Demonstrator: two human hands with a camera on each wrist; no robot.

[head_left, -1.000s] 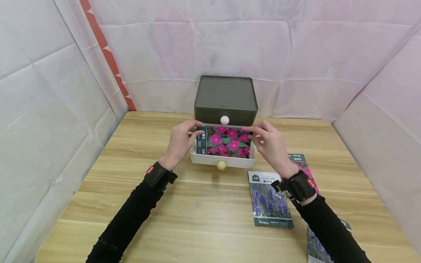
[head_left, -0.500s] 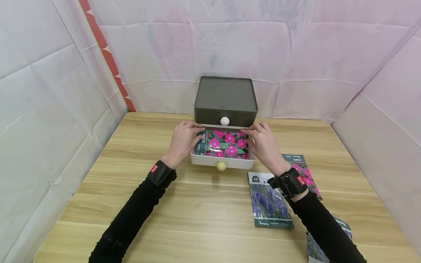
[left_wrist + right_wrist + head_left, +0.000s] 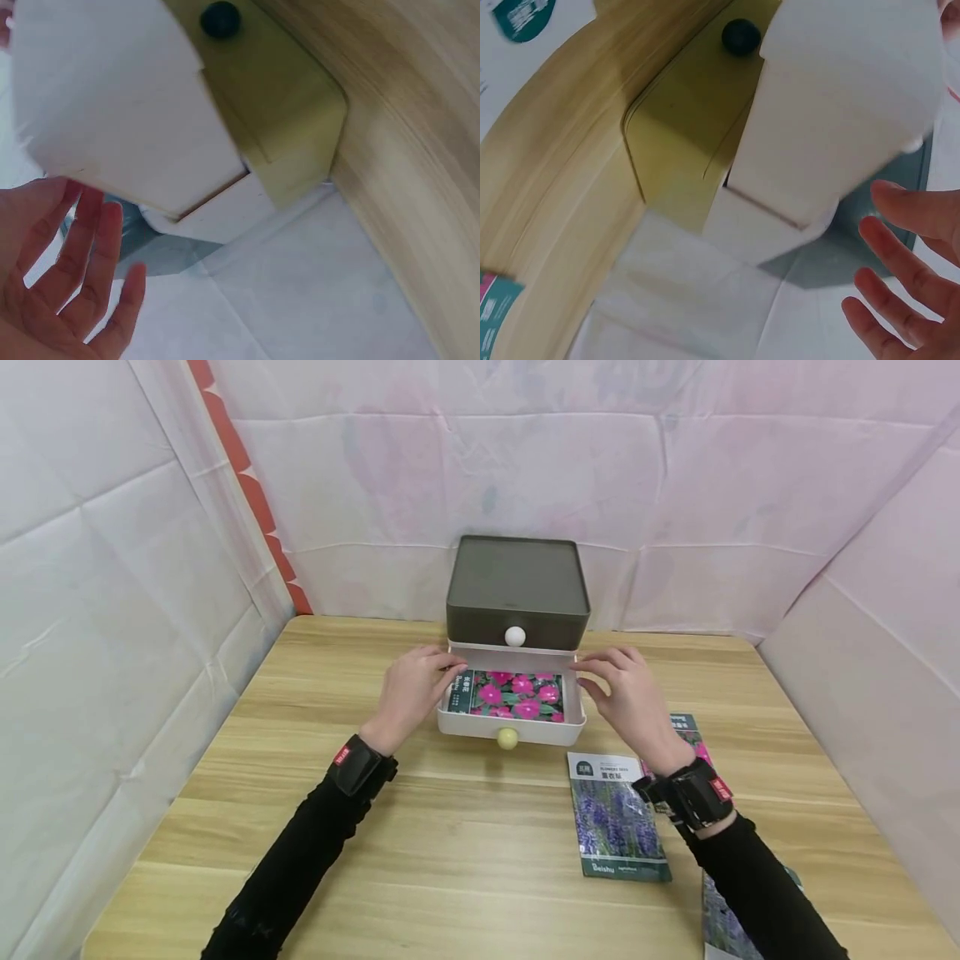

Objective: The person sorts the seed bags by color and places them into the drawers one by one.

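Nearest me on the wooden table point(image 3: 465, 827), I see a lavender seed packet point(image 3: 617, 817) lying flat by my right forearm. A second lavender packet point(image 3: 718, 927) shows partly at the lower right edge, and a pink-flower packet point(image 3: 686, 727) peeks out from behind my right wrist. That makes three packets loose on the table.

Farther out, a white drawer point(image 3: 510, 727) with a pale yellow knob point(image 3: 507, 738) stands pulled out. One pink-flower seed packet point(image 3: 512, 694) lies flat inside it, between my two hands. My left hand point(image 3: 411, 689) rests at the drawer's left edge, fingers relaxed and straight, fingertips at the packet's left end, gripping nothing. My right hand point(image 3: 630, 697) hovers just beside the drawer's right edge, fingers loosely spread, holding nothing.

Behind sits one dark olive drawer box point(image 3: 516, 585) with a white knob point(image 3: 514, 636), against the white draped backdrop point(image 3: 675, 485).
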